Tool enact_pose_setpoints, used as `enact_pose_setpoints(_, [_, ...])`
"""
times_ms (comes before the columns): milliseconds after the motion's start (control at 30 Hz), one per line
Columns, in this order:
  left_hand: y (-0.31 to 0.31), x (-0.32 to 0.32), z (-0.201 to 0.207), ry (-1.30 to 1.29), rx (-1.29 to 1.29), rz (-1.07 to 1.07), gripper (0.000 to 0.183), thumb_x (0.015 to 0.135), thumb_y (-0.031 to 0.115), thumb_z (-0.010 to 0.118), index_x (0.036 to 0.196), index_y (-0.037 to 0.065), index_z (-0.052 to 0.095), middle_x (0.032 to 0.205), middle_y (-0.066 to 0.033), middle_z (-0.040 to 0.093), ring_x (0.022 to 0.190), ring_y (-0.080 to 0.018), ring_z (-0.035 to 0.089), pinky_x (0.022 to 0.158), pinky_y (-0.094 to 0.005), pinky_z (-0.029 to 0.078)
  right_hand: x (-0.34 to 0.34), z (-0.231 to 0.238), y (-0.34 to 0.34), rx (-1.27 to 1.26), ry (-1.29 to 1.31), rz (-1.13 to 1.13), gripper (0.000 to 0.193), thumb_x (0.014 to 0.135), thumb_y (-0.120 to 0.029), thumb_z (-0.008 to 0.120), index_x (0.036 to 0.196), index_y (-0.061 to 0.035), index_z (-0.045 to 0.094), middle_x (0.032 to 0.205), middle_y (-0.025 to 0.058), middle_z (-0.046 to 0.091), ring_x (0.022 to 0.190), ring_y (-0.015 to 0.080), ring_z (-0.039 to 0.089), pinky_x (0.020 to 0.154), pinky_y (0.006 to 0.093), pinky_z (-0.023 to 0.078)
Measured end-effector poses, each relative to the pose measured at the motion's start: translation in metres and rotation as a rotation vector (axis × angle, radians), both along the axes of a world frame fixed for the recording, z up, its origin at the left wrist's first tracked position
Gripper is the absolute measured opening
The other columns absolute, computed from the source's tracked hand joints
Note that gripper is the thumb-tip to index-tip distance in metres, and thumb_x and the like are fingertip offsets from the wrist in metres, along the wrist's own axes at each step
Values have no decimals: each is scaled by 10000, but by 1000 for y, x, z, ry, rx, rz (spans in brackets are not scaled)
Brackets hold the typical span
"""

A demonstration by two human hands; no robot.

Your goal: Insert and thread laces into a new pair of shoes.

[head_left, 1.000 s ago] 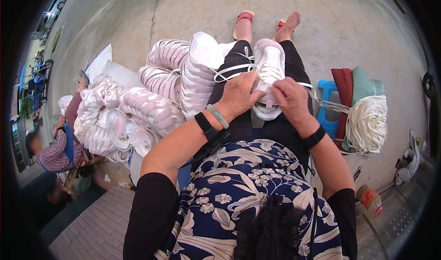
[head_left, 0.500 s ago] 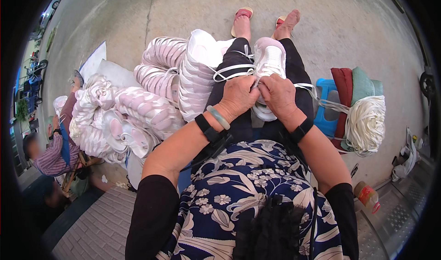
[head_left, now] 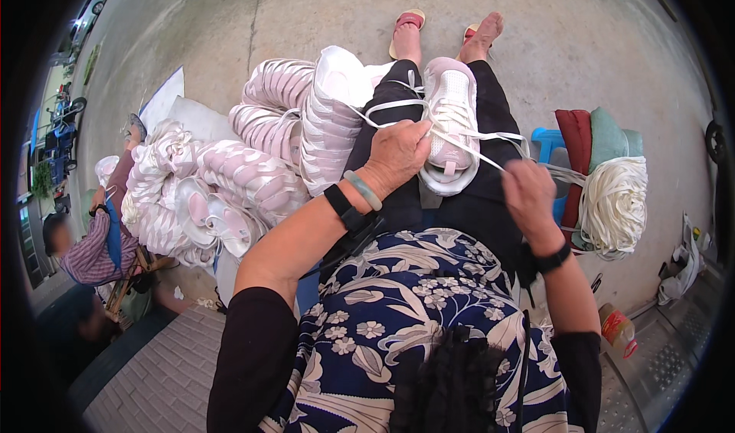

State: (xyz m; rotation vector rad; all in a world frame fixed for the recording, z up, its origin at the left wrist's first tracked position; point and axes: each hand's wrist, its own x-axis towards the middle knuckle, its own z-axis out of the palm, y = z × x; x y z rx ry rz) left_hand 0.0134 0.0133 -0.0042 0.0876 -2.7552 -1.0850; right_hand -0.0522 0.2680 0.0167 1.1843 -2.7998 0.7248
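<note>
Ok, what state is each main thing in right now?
shoe: toe pointing away, threaded with white lace
white lace: untied, stretched straight to right hand
right hand: closed on the lace
left hand: closed against the shoe's left side
pink-and-white stacks: nested in curved rows
lace bundle: loosely bunched over folded cloths
blue stool: partly hidden

Head-worn left fisheye, wide view facing down, close above left hand (head_left: 400, 154) and right hand (head_left: 531, 202)
</note>
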Motion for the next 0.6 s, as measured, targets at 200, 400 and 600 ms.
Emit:
enact_pose_setpoints(200, [-1,-3,-1,95,51,-20,164,773,102,590,916,27,612,676,-129,565,614,-264,581,570,-332,459,37,-43,155,97,-347,-482,86,776,-99,570,762,-22,536,695,128,529,647,305,538,578,371,417])
enact_pose_setpoints(400, [-13,-8,1,-68,181,185,158,776,49,609,927,7,587,641,-68,582,527,-94,547,479,-258,428,25,-46,137,131,-343,-337,157,737,-121,592,864,-35,559,830,122,579,735,301,564,654,371,434])
enact_pose_setpoints(600, [-20,-22,-1,-88,279,156,204,796,48,607,983,-23,567,636,-34,582,517,-74,534,469,-217,432,-5,-14,33,-160,-139,-76,268,694,-73,592,960,-61,572,946,121,577,914,306,542,791,382,412])
